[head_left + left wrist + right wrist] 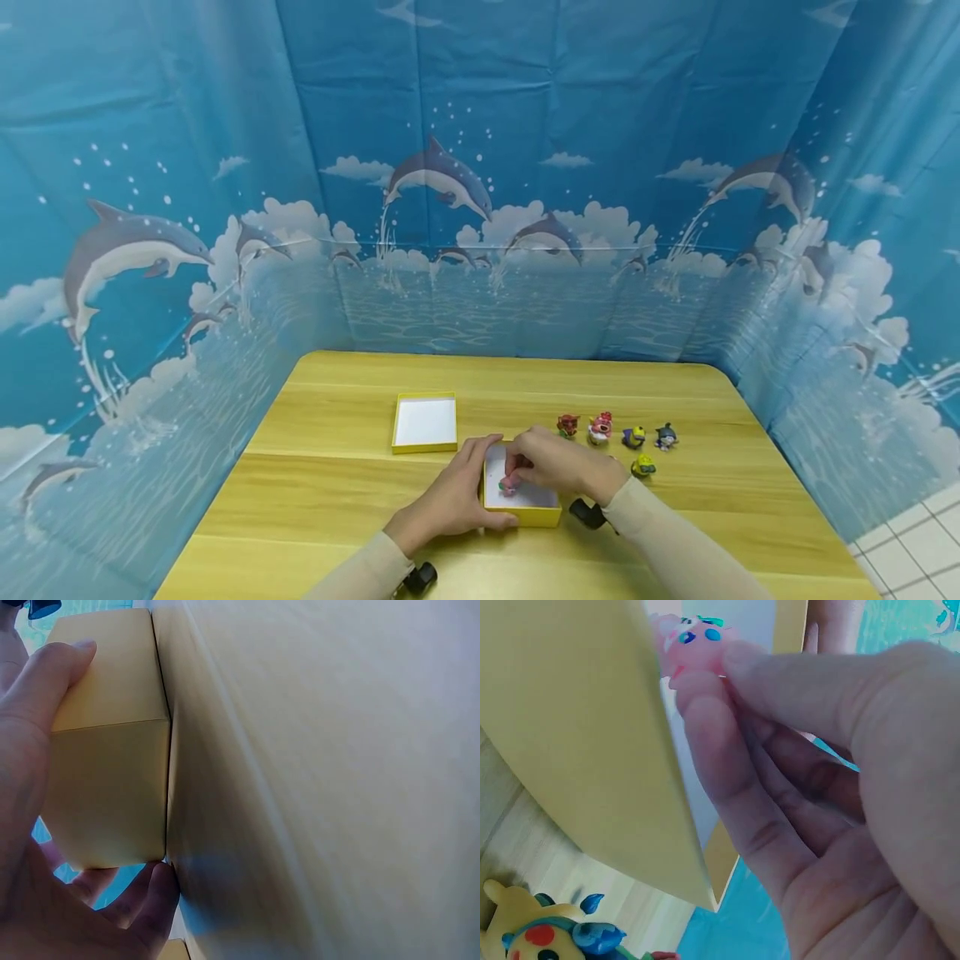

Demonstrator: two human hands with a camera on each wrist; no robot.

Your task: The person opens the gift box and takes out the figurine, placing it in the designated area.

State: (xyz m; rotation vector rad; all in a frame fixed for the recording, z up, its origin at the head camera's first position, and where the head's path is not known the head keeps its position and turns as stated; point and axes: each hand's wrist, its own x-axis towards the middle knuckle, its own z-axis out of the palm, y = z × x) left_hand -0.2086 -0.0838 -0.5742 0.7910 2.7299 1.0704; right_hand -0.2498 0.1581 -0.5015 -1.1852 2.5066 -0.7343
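Observation:
My left hand (450, 498) grips a yellow box (538, 518) with a white inside. In the left wrist view its thumb lies on one wall of the box (112, 787) and the fingertips reach round the far end. My right hand (561, 463) pinches a small pink figurine (508, 487) between thumb and forefinger, over the inside of the box. The right wrist view shows the figurine (694, 641) with blue eyes and a green piece on its head, at the box's open side. Part of its body is hidden by the fingertips.
A shallow white-lined yellow lid (426, 421) lies behind the left hand. To the right stand several figurines: a red one (567, 427), a pink and white one (600, 428), a purple and yellow one (633, 437), a grey one (665, 437) and a yellow-green one (642, 466).

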